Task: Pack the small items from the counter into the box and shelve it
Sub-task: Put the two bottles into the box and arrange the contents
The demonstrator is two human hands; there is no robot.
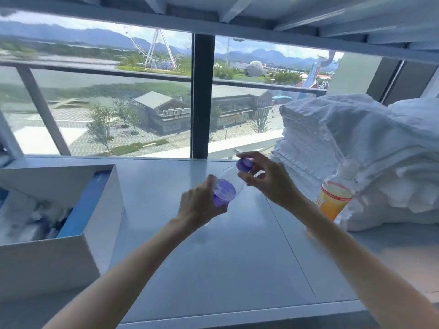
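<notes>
Our left hand grips the clear bottle at centre frame, above the counter; our right hand pinches its cap. We should seat the cap tight, then lower the bottle upright into the box at left.

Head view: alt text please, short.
Over a pale counter, the left hand grips a small clear bottle with a purple label while the right hand pinches its purple cap. An open white box with items inside sits at left; an orange drink bottle stands at right beside stacked white towels.
</notes>
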